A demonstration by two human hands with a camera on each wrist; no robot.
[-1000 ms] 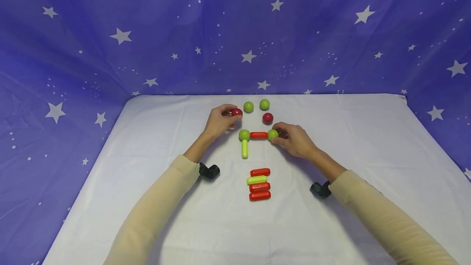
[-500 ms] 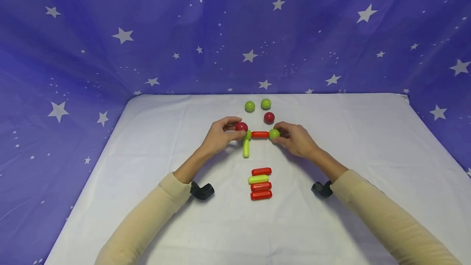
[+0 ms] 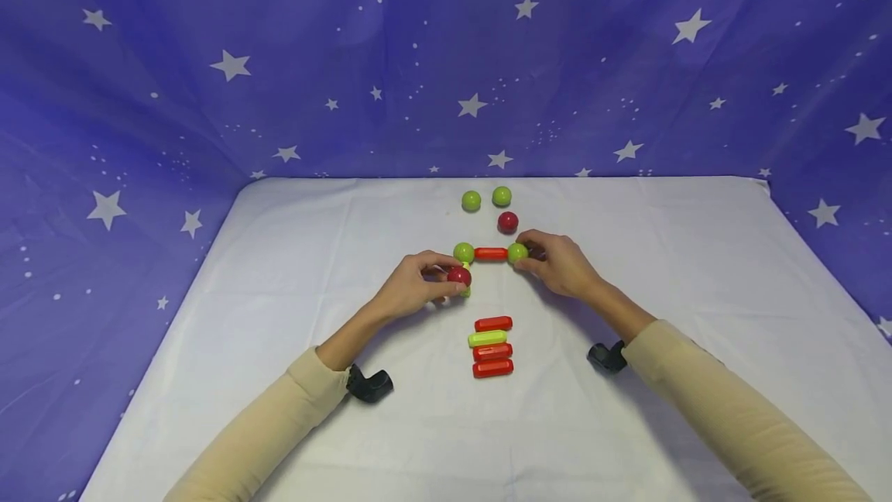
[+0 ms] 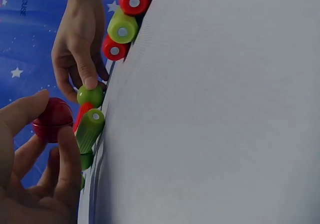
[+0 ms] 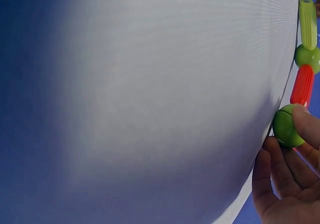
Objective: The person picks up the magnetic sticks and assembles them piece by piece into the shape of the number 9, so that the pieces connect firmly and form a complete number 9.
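My left hand (image 3: 416, 285) pinches a glossy red ball (image 3: 458, 278) between thumb and fingers. In the head view the ball overlaps the lime-green stick (image 4: 90, 131), which points toward me from a green ball (image 3: 464, 252); the left wrist view shows a gap between red ball and stick. A red stick (image 3: 491, 254) joins that green ball to another green ball (image 5: 285, 128) on the right. My right hand (image 3: 560, 266) grips this right-hand ball with thumb and fingertips. A pale round disc shows in the lime stick's free end.
Behind the joined pieces lie two green balls (image 3: 471, 201) and a red ball (image 3: 508, 222). Nearer me, a lime stick (image 3: 487, 338) and several red sticks (image 3: 492, 368) form a column on the white cloth (image 3: 592, 440). A starry blue backdrop (image 3: 446, 60) rises behind the table.
My left hand has brought the red ball from beside the loose green balls toward me, past the left green ball, to the lime stick. The right hand keeps its hold in place.
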